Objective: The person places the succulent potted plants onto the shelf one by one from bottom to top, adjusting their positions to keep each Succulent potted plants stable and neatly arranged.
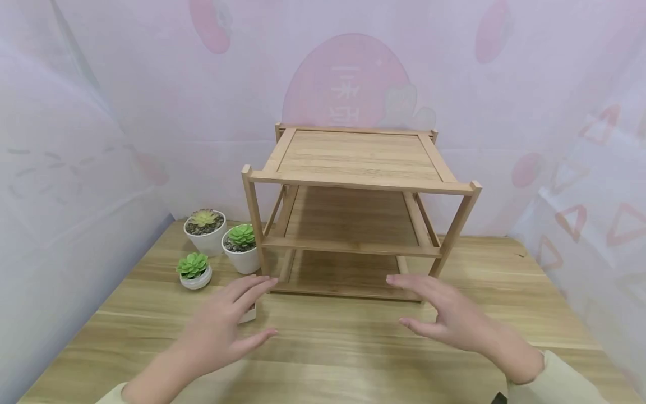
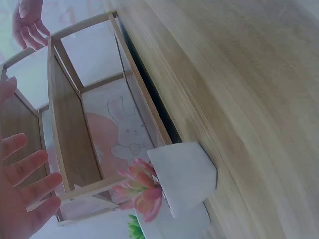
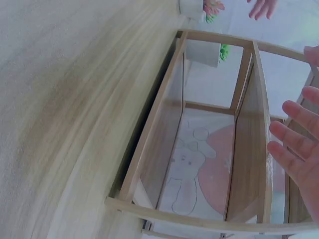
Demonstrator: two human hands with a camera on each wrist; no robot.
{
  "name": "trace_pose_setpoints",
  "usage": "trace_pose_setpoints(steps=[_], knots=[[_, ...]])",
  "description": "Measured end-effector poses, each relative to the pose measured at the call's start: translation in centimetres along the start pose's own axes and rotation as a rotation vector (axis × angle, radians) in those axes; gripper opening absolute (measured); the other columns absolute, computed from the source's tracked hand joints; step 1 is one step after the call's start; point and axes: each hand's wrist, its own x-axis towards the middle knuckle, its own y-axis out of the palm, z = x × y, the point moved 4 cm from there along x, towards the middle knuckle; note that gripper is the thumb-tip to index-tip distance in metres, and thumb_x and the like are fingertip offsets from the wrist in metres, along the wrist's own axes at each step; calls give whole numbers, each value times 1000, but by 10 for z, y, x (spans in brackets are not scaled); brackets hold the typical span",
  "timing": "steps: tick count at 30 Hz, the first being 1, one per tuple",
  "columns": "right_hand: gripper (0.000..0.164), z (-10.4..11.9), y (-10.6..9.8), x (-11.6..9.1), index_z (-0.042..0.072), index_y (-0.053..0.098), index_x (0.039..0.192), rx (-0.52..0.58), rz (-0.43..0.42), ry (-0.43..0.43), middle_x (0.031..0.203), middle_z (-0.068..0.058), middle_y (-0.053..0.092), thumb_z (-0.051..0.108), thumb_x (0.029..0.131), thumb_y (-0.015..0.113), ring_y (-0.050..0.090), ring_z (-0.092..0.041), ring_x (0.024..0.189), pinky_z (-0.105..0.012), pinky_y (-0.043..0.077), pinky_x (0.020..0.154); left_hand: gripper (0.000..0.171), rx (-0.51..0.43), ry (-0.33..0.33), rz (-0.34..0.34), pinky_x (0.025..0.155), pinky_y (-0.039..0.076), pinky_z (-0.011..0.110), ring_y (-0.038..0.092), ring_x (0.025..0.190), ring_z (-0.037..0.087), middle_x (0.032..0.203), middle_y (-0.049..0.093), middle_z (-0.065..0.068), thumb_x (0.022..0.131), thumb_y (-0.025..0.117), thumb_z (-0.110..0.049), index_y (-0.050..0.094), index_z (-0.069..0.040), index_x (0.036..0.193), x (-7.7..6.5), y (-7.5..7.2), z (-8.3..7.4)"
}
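A wooden three-tier rack (image 1: 358,157) stands at the back middle of the table. In front of its left leg my left hand (image 1: 214,328) hovers with fingers extended, holding nothing. My right hand (image 1: 456,317) is raised the same way before the right leg, thumb and fingers apart. A white pot (image 2: 184,174) with a pink succulent (image 2: 142,191) is the plant nearest my left hand; in the head view that hand hides most of it. Both wrist views show the rack's shelves, with my left hand (image 2: 25,194) and right hand (image 3: 301,149) at the edges.
Left of the rack are more white-potted succulents: a yellowish one (image 1: 206,230), a green one (image 1: 242,247) and a small low one (image 1: 194,270). Pale printed cloth (image 1: 166,101) surrounds the wood-grain table (image 1: 323,348) at the back and sides.
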Motion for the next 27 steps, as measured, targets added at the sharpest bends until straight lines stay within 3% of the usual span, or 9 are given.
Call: trace_pose_setpoints(steps=[6,10,14,18,22,24,27], knots=[[47,-8,-7,-1,-3,65,129,74,-171,-118,126,-12,69,37,105,58,64,-18,117,-20,44,106,71,10,-52,-23,88,56,44,65,109,21,133,63,4,90,72,-58,59,-9,140,-9,-7,6],[43,-15,-12,-2,-9,68,116,108,-281,-183,118,-13,72,31,106,59,63,-11,119,-21,47,104,70,15,-74,-52,88,55,44,66,109,22,129,65,4,97,55,-65,61,-8,137,-13,-11,9],[43,-23,-19,-3,-12,68,110,141,-325,-161,116,-11,73,31,106,60,62,-7,119,-20,47,103,71,13,-110,-78,89,54,42,66,109,24,127,66,4,100,43,-67,63,-9,135,-17,-14,13],[45,-30,-29,-4,-13,68,107,160,-362,-122,114,-10,74,31,105,61,64,-7,115,-18,48,100,59,-15,-165,-90,95,49,24,65,110,23,128,65,1,97,63,-57,63,-12,135,-21,-16,19],[46,-37,-38,-6,-14,69,104,134,-417,-87,112,-7,75,31,104,62,67,-5,108,-15,50,92,64,-59,-219,-98,105,32,7,64,113,26,129,64,4,81,87,-25,61,-12,137,-23,-17,26],[41,-41,-43,-7,-14,69,104,130,-441,-63,110,-5,76,26,104,63,67,-4,104,-14,51,89,70,-72,-250,-99,105,29,5,63,113,28,128,64,6,74,90,-15,60,-9,137,-24,-17,29],[24,-47,-49,-10,-16,68,104,147,-476,-20,108,-3,76,8,99,63,68,-4,101,-15,51,86,73,-91,-315,-91,97,48,20,64,111,29,128,65,9,72,91,-9,58,-6,137,-25,-16,34]])
